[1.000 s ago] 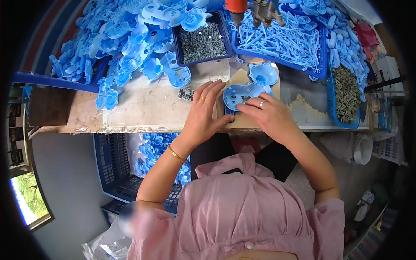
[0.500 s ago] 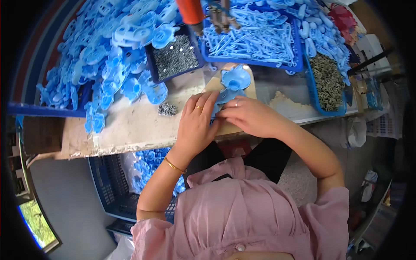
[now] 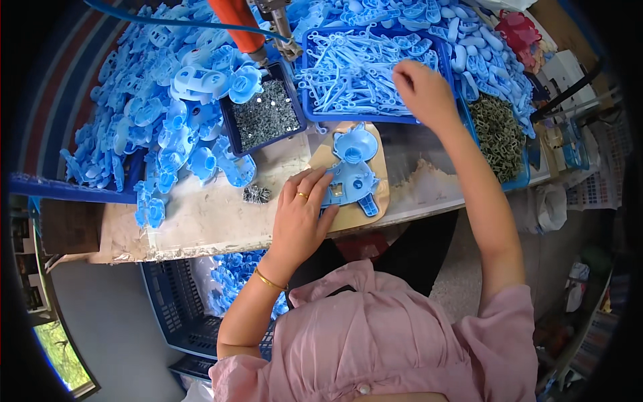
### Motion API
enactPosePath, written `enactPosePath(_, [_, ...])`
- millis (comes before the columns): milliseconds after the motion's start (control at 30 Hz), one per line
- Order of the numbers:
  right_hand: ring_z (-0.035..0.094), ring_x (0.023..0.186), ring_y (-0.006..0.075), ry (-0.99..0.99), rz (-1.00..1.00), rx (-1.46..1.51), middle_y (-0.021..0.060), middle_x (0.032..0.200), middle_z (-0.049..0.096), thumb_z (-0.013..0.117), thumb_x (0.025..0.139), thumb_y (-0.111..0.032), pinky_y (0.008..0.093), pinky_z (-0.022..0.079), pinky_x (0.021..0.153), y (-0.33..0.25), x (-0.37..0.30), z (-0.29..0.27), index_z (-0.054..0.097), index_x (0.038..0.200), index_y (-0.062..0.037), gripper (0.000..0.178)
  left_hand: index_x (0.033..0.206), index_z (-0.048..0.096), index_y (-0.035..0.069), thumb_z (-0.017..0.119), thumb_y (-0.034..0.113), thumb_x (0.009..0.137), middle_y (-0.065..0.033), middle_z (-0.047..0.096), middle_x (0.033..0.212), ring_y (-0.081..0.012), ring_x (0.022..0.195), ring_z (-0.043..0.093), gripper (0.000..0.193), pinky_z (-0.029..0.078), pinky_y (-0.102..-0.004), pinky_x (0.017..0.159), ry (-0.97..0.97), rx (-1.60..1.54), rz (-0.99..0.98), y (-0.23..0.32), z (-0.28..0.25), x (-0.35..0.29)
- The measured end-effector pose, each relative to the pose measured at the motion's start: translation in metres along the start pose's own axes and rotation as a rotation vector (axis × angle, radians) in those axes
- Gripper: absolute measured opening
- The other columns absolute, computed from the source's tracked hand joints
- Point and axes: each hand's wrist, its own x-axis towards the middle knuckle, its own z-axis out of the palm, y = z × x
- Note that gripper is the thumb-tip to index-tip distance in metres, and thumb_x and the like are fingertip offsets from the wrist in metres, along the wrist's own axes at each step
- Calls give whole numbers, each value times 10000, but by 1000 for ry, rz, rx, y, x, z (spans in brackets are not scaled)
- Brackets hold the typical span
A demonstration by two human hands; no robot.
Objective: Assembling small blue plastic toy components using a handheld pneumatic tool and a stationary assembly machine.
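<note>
Left hand laid flat and palm down, fingers spread and pointing up and to the right, a thin gold ring on one finger and a thin gold bangle at the wrist. Left forearm bare, running down and to the left toward a pink sleeve at the elbow. Right hand reached far forward, well apart from the left, back of the hand up, fingers curled downward with tips hidden. Right arm stretched nearly straight, bare from wrist to a short pink sleeve near the shoulder.
</note>
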Motion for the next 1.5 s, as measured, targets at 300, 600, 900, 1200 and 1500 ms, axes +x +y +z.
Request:
enactPosePath(300, [651, 695, 99, -278, 562, 890, 32, 821, 704, 663, 952, -185, 241, 519, 631, -1, -23, -61, 693, 1003, -46, 150, 1368, 533, 26, 730, 202, 877, -153, 548, 1388, -373, 1275, 484, 558, 378, -451, 1117, 50, 59, 13, 9, -10, 11])
enactPosePath(600, [655, 744, 96, -500, 317, 861, 39, 870, 721, 677, 955, -124, 274, 512, 681, -82, -123, -60, 709, 1028, -8, 140, 1124, 611, -15, 423, 183, 1105, -125, 721, 1091, -162, 994, 673, 274, 510, -302, 914, 79, -1037, -287, 48, 15, 40])
enactPosePath(900, [650, 807, 265, -119, 393, -84, 108, 918, 629, 683, 904, -124, 368, 508, 716, 87, -130, -116, 727, 1040, -39, 166, 1095, 609, 10, 431, 233, 1104, -52, 692, 852, -114, 803, 622, 286, 465, -272, 754, -21, -1054, -342, 50, 12, 32])
enactPosePath(1200, [631, 787, 199, 18, 372, -54, 90, 923, 625, 623, 962, -150, 332, 495, 706, 96, -123, -116, 671, 1089, -38, 176, 1143, 615, -10, 449, 245, 1103, -35, 652, 840, -92, 793, 574, 307, 458, -252, 742, -73, -975, -284, 55, 11, 27])
enactPosePath(1500, [643, 882, 107, -433, 463, 974, 22, 976, 693, 694, 912, -33, 253, 516, 786, -12, -104, -100, 724, 1080, -4, 174, 1074, 463, 31, 499, 145, 1070, -12, 566, 751, -60, 699, 500, 119, 410, -232, 645, -168, -1036, -369, 50, 11, 32])
